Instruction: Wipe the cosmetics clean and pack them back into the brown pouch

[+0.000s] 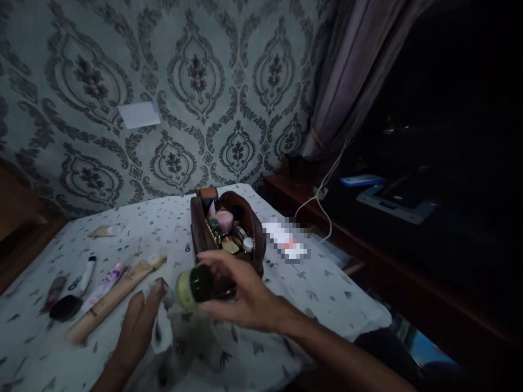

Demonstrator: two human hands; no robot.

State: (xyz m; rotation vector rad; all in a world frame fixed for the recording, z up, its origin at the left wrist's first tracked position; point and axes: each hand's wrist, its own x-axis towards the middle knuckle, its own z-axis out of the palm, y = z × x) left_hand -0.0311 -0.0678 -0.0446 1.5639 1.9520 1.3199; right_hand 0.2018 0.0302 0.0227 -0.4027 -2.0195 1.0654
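Patterned sheet (pixel 151 218) bore an open brown bag (pixel 199 234), containers (pixel 224 220) yet inside; tan tube (pixel 112 300) and brush (pixel 65 308) already lay out. Right hand (pixel 250 291): fingers parted to jar width, gripping green jar (pixel 193 286) before the bag, not set down. Left hand (pixel 138 321): half-curled by white cloth (pixel 162 330); hold blurred, could not tell.

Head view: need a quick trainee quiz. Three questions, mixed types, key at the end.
1. Multiple choice. The dark-lidded jar is:
A) lying on the sheet
B) held by the right hand
C) stuck to the wall

2. True or false: the brown bag is open at the top.

3. Fill in the blank: in the picture, the long beige tube lies to the ____ of the bag.

Key: 1. B; 2. true; 3. left.
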